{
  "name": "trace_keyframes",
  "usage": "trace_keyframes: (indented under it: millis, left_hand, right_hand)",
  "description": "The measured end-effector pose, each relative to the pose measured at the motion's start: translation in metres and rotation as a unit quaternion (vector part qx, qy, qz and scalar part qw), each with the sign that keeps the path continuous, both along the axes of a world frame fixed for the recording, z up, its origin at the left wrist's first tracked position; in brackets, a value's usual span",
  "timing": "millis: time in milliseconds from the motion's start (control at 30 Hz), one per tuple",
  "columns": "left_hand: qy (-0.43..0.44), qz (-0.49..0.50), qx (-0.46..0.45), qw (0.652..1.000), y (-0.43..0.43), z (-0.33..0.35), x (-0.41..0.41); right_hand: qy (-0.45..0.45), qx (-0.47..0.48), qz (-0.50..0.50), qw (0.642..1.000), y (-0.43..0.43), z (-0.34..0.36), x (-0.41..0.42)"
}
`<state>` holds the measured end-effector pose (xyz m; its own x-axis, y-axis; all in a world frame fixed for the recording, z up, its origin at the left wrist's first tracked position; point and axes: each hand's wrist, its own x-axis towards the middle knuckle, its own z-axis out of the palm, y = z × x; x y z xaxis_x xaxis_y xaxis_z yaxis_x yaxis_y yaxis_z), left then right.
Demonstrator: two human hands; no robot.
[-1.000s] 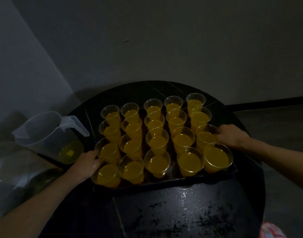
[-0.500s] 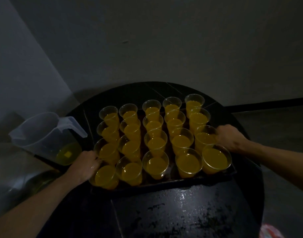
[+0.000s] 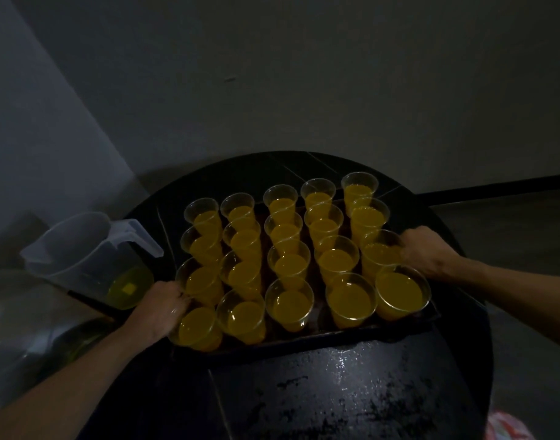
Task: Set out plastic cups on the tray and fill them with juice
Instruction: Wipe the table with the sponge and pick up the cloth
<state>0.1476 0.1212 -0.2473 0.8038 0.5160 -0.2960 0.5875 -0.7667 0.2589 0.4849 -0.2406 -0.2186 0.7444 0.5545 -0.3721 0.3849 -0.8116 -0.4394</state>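
Tabletop (image 3: 335, 392), one, round and dark, carries the single tray (image 3: 335, 334) at its middle. One clear pitcher (image 3: 82, 258) stands just off the tray's left side, with only a little yellow juice left at its bottom. Twenty plastic cups (image 3: 289, 300) stand upright on the tray in four rows of five, and every one holds orange juice. Setting out and filling therefore look finished, and I see no empty cup left to fill. Two hands are in view. The left hand (image 3: 164, 308) curls its fingers over the tray's left edge, and the right hand (image 3: 427, 249) grips the right edge, its fingertips hidden behind a cup. Lifting or shifting the tray seems to be the step in hand.
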Motion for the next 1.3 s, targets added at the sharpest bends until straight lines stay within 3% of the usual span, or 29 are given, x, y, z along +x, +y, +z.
trace_keyframes:
  millis: [133,367,700,1300]
  left_hand:
    - [-0.044,0.051,-0.054,0.996,-0.015,0.013,0.002]
    - [-0.055,0.05,-0.065,0.995,-0.022,0.019,0.002]
    - [-0.072,0.044,0.039,0.996,-0.014,0.056,0.019]
    - [-0.036,0.076,0.008,0.996,-0.028,0.111,0.085]
  right_hand:
    - [-0.017,-0.016,0.008,1.0,0.002,0.002,-0.001]
    - [-0.022,-0.005,0.012,1.0,0.001,0.005,-0.002]
    - [-0.105,-0.032,0.052,0.993,0.011,0.034,0.014]
    - [-0.122,-0.052,0.043,0.99,0.035,0.048,0.073]
